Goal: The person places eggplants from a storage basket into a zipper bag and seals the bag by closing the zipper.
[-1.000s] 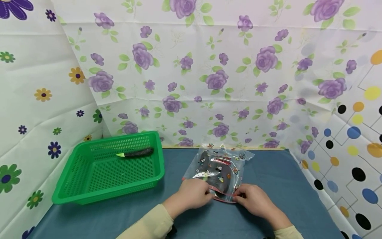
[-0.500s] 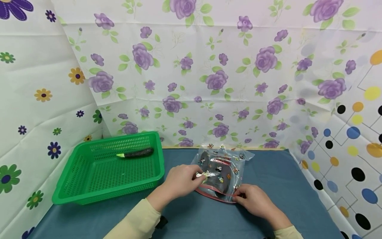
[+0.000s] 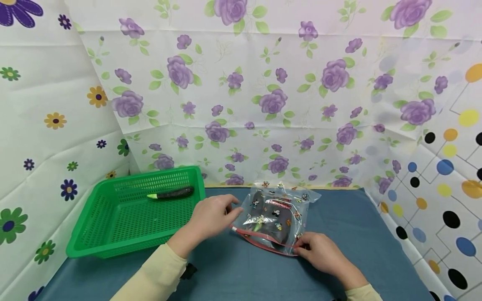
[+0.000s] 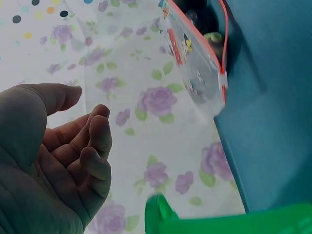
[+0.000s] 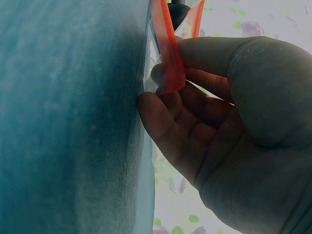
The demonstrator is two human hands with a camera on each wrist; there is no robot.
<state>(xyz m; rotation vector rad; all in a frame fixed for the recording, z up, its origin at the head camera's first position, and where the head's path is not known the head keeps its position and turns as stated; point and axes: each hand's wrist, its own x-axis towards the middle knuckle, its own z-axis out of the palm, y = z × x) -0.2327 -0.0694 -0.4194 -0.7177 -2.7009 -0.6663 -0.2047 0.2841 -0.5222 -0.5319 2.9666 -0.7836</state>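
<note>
A clear zip bag (image 3: 276, 214) with cartoon prints and a red zip edge lies on the table, its mouth towards me and parted. Inside it are dark, eggplant-like things, one with a green tip (image 3: 258, 226). My right hand (image 3: 320, 251) pinches the bag's right front corner between thumb and fingers; the right wrist view shows the red zip strip (image 5: 169, 53) in that grip. My left hand (image 3: 211, 216) hovers between bag and basket, fingers loosely bent, holding nothing. At the bag's left corner is a white zip slider (image 4: 223, 79).
A green plastic basket (image 3: 137, 242) stands on the left of the blue cloth (image 3: 339, 217). In it lies one dark eggplant (image 3: 176, 192) with a pale green end. Flowered and dotted sheets (image 3: 241, 83) hang at the back and sides.
My left hand has let go of the bag's mouth and moved left and up, towards the basket. My right hand keeps its pinch on the corner, and the bag has stayed in place.
</note>
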